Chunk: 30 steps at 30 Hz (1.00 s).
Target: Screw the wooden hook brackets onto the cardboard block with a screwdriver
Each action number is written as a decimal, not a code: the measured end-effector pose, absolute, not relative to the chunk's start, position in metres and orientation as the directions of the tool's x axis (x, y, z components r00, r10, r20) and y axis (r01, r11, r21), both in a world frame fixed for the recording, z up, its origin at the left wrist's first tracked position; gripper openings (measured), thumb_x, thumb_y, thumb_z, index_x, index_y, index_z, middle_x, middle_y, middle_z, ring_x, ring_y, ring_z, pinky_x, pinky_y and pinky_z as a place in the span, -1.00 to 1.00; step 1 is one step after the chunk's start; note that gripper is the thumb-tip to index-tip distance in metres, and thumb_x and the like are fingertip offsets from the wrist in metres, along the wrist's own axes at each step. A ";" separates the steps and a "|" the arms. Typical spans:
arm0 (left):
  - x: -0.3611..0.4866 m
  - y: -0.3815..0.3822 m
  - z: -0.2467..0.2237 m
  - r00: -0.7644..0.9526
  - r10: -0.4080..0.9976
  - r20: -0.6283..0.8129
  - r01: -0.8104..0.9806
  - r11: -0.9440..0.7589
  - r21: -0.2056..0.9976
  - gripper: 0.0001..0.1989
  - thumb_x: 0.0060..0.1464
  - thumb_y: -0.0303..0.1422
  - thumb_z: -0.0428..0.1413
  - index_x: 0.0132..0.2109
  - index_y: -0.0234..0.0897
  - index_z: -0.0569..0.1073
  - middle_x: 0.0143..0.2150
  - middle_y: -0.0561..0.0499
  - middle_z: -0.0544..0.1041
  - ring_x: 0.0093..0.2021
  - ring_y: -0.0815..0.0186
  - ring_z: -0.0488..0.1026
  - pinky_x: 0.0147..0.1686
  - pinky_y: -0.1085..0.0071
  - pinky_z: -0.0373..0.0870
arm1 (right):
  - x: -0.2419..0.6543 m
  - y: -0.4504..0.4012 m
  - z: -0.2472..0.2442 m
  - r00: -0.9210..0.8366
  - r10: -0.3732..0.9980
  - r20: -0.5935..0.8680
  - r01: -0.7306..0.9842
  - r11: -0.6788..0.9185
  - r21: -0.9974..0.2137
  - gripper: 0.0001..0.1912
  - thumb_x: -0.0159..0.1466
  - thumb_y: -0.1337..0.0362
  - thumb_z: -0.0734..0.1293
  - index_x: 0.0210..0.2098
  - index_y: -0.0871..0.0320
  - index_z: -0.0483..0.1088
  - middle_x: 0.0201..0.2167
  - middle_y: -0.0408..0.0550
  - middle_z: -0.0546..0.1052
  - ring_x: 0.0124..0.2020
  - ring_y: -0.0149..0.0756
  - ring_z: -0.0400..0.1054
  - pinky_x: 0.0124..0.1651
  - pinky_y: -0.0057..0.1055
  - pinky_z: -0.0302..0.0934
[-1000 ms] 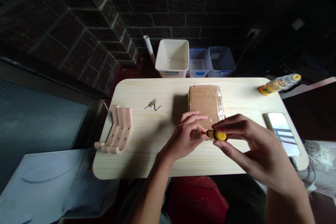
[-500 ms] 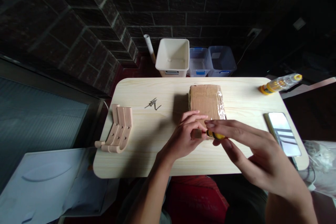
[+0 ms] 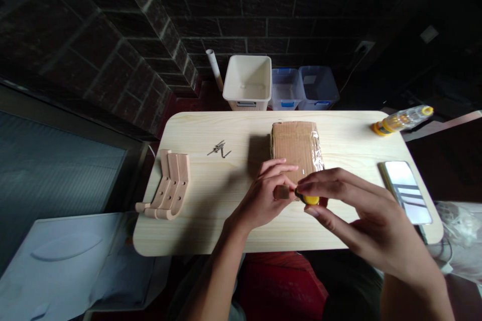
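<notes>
My left hand (image 3: 263, 195) rests on the cardboard box (image 3: 295, 145), its fingers curled around a wooden hook (image 3: 281, 192). Only the hook's blunt end shows; the rest is hidden under the hand. In my right hand (image 3: 350, 205) is a short screwdriver (image 3: 311, 199) with a yellow and black handle, pinched between thumb and fingers. Its tip points left towards the hook, close to my left fingers; the contact point is hidden. Several similar curved wooden hooks (image 3: 175, 185) with screw holes lie side by side at the table's left. Loose screws (image 3: 219, 148) form a small pile beyond my left hand.
On the table (image 3: 211, 230), a clear-and-yellow screwdriver case (image 3: 402, 120) stands at the far right corner, with a phone (image 3: 408, 192) nearer. Behind the far edge are a cream bin (image 3: 247, 77), two clear plastic boxes (image 3: 286, 88) and a white tube (image 3: 214, 67).
The fingers of my right hand have shifted and curled more around the screwdriver handle, which has turned slightly. My left hand and the wooden hook have stayed in place.
</notes>
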<state>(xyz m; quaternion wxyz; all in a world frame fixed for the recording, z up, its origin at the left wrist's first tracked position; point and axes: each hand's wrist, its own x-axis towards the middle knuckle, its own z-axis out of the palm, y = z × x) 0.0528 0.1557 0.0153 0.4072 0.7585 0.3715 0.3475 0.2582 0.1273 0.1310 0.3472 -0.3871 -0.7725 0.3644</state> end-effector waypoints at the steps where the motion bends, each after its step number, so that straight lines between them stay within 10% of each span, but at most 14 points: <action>1: 0.053 0.156 0.015 0.480 0.848 0.225 0.284 -0.393 0.875 -0.89 0.28 -0.31 0.25 -0.07 -0.17 0.61 0.30 -0.05 0.52 0.46 0.08 0.21 0.40 0.00 0.30 | 0.257 0.127 0.131 -0.465 0.848 0.255 0.337 0.436 -0.834 -0.59 0.35 0.46 0.44 0.15 0.03 0.52 0.01 0.00 0.61 0.08 -0.23 0.51 0.13 -0.36 0.43; 30: 0.055 0.156 0.014 0.471 0.845 0.253 0.280 -0.415 0.865 -0.77 0.28 -0.32 0.25 0.07 -0.14 0.58 0.29 -0.08 0.53 0.45 0.04 0.25 0.39 -0.03 0.31 | 0.251 0.126 0.128 -0.471 0.846 0.251 0.278 0.412 -0.867 -0.54 0.39 0.52 0.32 0.21 0.03 0.49 0.19 0.07 0.55 0.04 -0.19 0.54 0.08 -0.29 0.47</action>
